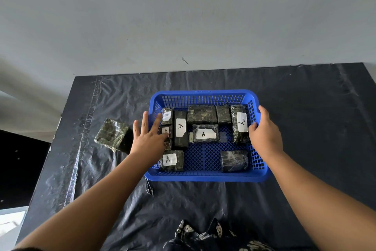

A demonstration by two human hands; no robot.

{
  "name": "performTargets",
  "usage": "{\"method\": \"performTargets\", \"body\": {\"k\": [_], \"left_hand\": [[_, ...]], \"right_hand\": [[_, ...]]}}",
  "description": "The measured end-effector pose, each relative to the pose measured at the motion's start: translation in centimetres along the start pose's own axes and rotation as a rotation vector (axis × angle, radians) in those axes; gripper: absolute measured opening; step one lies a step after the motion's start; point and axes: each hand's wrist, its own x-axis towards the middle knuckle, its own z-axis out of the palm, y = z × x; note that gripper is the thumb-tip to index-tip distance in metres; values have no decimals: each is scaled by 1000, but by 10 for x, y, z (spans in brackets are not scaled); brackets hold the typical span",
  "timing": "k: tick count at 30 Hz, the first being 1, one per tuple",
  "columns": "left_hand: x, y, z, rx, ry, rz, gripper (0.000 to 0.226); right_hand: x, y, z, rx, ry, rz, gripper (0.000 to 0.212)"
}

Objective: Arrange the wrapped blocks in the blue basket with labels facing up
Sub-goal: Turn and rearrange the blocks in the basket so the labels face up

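The blue basket sits mid-table and holds several dark wrapped blocks. White "A" labels face up on some, such as the tall block, the middle block, the right block and the front-left block. Others show no label, such as the back block and the front-right block. My left hand lies over the basket's left rim with fingers spread straight. My right hand grips the right rim. One more wrapped block lies on the table left of the basket.
A black plastic sheet covers the table, whose far edge meets a grey wall. The table's left edge drops off beyond the taped seam. Patterned dark cloth lies at the near edge.
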Motion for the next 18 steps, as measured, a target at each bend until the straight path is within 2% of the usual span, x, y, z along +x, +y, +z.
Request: {"method": "performTargets", "body": {"k": [7, 12, 18], "left_hand": [[-1, 3, 5, -67, 70, -36, 13], [-2, 0, 4, -105, 86, -19, 13], [-8, 5, 3, 18, 147, 10, 10]], "right_hand": [[1, 5, 4, -19, 28, -11, 53], [2, 5, 6, -40, 33, 3, 53], [2, 3, 4, -46, 10, 22, 53]]}}
